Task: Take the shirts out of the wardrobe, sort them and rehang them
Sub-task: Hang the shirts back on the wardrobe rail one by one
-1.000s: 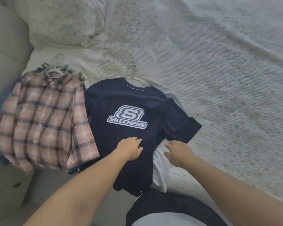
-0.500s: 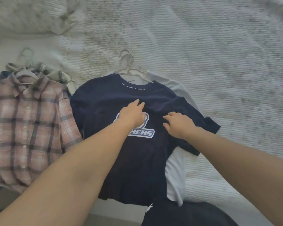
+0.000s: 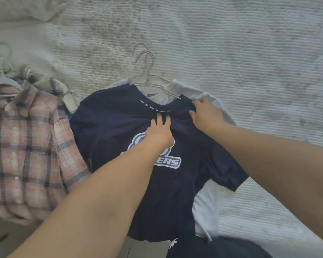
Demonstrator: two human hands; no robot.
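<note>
Navy T-shirt lies flat, front up, on a ribbed pale bedspread; soft knit, white-and-blue printed logo partly hidden under the left forearm. It sits on top of a white T-shirt, whose shoulder and lower side show past the navy fabric on the right. Thin metal wire hangers poke out of the two necklines, hooks curved and pointing up the bed, overlapping.

Left hand rests on the navy chest just below the collar, fingers spread a little and mostly straight, tips pressing the cloth. Right hand is at the navy shirt's right shoulder seam, fingers bent down onto the fabric edge; cannot tell for certain whether they pinch it or only press.

To the left, a pink plaid button shirt, woven, crumpled at the hem, on a pale hanger, its sleeve edge touching the navy shirt's side. More folded collars sit behind it.

Bedspread is open above and to the right of the shirts. Navy hem lies near the bed's near edge, by dark cloth.
</note>
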